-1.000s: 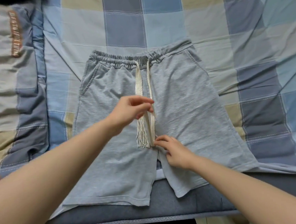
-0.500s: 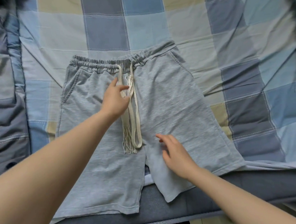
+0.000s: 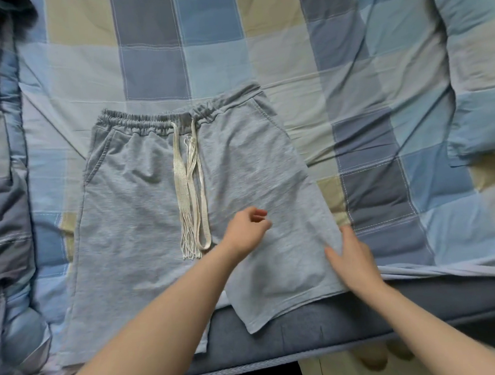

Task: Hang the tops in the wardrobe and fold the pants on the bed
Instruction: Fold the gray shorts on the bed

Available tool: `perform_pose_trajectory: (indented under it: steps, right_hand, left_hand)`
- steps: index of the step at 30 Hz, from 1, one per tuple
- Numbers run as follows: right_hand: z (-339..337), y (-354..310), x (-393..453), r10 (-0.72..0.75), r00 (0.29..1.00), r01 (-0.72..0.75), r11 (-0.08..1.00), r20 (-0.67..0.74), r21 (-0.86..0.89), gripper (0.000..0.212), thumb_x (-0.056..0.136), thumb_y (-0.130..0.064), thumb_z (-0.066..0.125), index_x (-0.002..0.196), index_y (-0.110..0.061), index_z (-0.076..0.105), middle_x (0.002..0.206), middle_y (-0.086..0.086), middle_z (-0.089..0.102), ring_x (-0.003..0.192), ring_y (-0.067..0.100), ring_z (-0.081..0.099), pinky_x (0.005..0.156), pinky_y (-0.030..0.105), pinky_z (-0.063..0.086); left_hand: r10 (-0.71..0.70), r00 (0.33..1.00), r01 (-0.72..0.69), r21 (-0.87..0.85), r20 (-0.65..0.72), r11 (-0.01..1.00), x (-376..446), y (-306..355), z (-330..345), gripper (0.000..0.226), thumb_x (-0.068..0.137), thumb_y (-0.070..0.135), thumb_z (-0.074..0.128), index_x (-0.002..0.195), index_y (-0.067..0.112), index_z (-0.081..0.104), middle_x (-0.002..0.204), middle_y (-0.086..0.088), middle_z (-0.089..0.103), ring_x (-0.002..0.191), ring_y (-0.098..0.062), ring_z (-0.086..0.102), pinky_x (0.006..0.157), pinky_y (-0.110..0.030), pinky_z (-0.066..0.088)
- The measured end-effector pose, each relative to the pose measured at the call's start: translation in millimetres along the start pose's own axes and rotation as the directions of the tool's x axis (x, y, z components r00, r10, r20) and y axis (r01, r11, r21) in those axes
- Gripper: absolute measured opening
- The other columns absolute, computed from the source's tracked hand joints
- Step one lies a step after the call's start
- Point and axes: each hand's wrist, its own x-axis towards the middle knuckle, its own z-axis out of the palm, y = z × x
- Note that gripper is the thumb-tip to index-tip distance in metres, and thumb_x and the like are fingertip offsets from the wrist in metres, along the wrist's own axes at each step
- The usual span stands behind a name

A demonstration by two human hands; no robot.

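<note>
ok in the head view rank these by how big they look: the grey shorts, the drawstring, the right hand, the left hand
1. grey shorts, by far the largest.
2. drawstring, long but thin.
3. and 4. right hand and left hand: not ranked. The right looks bigger with straight fingers, the left is loosely curled, and both sit nearer the camera.

Both forearms are bare to the frame's lower edge, with no sleeve, watch or ring visible. The left hand [image 3: 245, 231] and right hand [image 3: 352, 257] are gloveless. Toes show blurred at five o'clock.
</note>
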Motion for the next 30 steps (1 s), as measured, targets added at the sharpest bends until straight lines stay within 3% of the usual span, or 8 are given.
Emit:
perform_pose_trajectory:
  steps: [4, 7, 11, 13, 18, 22, 24, 30]
  right_hand:
    - [-9, -24, -37, -0.383, 0.918, 0.362, 0.915, 0.102, 0.177, 0.037, 0.088, -0.013, 0.062, 0.124, -0.015, 0.053, 0.117, 0.005, 0.064, 0.106, 0.025, 0.059, 0.083, 0.026, 0.040]
    - [-27, -38, -41, -0.502, 0.841, 0.437, 0.851, 0.205, 0.291, 0.015, 0.092, -0.012, 0.058, 0.104, -0.015, 0.068, 0.096, -0.003, 0.070, 0.090, 0.012, 0.063, 0.079, 0.025, 0.043]
    - [-58, -63, -6, -0.360, 0.926, 0.274, 0.849, 0.113, 0.453, 0.028, 0.098, -0.016, 0.049, 0.079, -0.011, 0.070, 0.066, -0.001, 0.065, 0.062, 0.010, 0.057, 0.063, 0.030, 0.046]
    - [-66, -89, 29, -0.225, 0.973, 0.168, 0.843, 0.052, 0.511, 0.025, 0.098, -0.016, 0.046, 0.087, -0.008, 0.067, 0.072, 0.005, 0.064, 0.062, 0.014, 0.056, 0.060, 0.029, 0.045]
    - [-66, -159, 112, -0.011, 0.980, -0.126, 0.734, 0.197, 0.667, 0.022, 0.098, -0.029, 0.046, 0.102, -0.009, 0.054, 0.088, 0.006, 0.058, 0.067, 0.016, 0.058, 0.056, 0.026, 0.052]
    - [-54, -197, 150, 0.003, 0.989, -0.099, 0.753, 0.147, 0.651, 0.040, 0.094, -0.030, 0.055, 0.124, -0.003, 0.053, 0.118, 0.014, 0.061, 0.103, 0.028, 0.064, 0.085, 0.040, 0.056]
    - [-46, -209, 157, 0.010, 0.993, -0.078, 0.788, 0.115, 0.610, 0.037, 0.091, -0.023, 0.061, 0.121, -0.003, 0.055, 0.119, 0.015, 0.061, 0.105, 0.030, 0.063, 0.090, 0.043, 0.054]
    - [-42, -236, 157, 0.185, 0.983, -0.127, 0.706, -0.007, 0.696, 0.016, 0.088, -0.013, 0.054, 0.103, -0.010, 0.053, 0.095, 0.010, 0.057, 0.078, 0.023, 0.055, 0.069, 0.034, 0.048]
  left_hand:
    - [-0.186, 0.965, 0.228, -0.240, 0.185, 0.944, -6, 18, 42, 0.052, 0.087, 0.047, 0.067, 0.128, 0.018, 0.053, 0.119, -0.005, 0.061, 0.097, -0.023, 0.066, 0.080, -0.034, 0.052]
    - [-0.170, 0.985, 0.172, -0.179, 0.031, 0.969, -5, 15, 60, 0.042, 0.082, 0.021, 0.075, 0.118, 0.008, 0.059, 0.112, -0.015, 0.065, 0.100, -0.029, 0.065, 0.087, -0.044, 0.056]
    - [-0.076, 0.997, 0.076, 0.007, -0.018, 0.997, -12, 4, 58, 0.043, 0.082, -0.004, 0.053, 0.123, 0.007, 0.058, 0.112, -0.015, 0.065, 0.106, -0.031, 0.061, 0.088, -0.037, 0.053]
    - [-0.040, 0.999, 0.041, 0.034, -0.004, 0.999, -19, -2, 57, 0.043, 0.083, -0.004, 0.052, 0.124, 0.007, 0.057, 0.113, -0.014, 0.064, 0.106, -0.031, 0.061, 0.085, -0.033, 0.052]
    - [-0.023, 0.999, 0.022, 0.008, 0.026, 1.000, -30, -18, 55, 0.033, 0.089, 0.004, 0.054, 0.121, 0.010, 0.058, 0.113, -0.011, 0.064, 0.106, -0.028, 0.061, 0.091, -0.036, 0.052]
    - [-0.010, 0.998, 0.011, -0.014, 0.054, 1.000, -38, -34, 48, 0.026, 0.090, 0.008, 0.056, 0.115, 0.012, 0.061, 0.107, -0.006, 0.066, 0.101, -0.023, 0.062, 0.080, -0.025, 0.047]
    - [0.011, 0.996, -0.009, -0.023, 0.086, 1.000, -44, -41, 39, 0.023, 0.091, 0.010, 0.058, 0.113, 0.013, 0.062, 0.102, -0.002, 0.064, 0.097, -0.019, 0.061, 0.076, -0.020, 0.044]
    - [0.025, 0.982, -0.001, -0.126, 0.190, 0.992, -70, -63, -1, 0.017, 0.091, 0.010, 0.057, 0.106, 0.009, 0.066, 0.104, -0.005, 0.069, 0.098, -0.018, 0.064, 0.086, -0.030, 0.050]
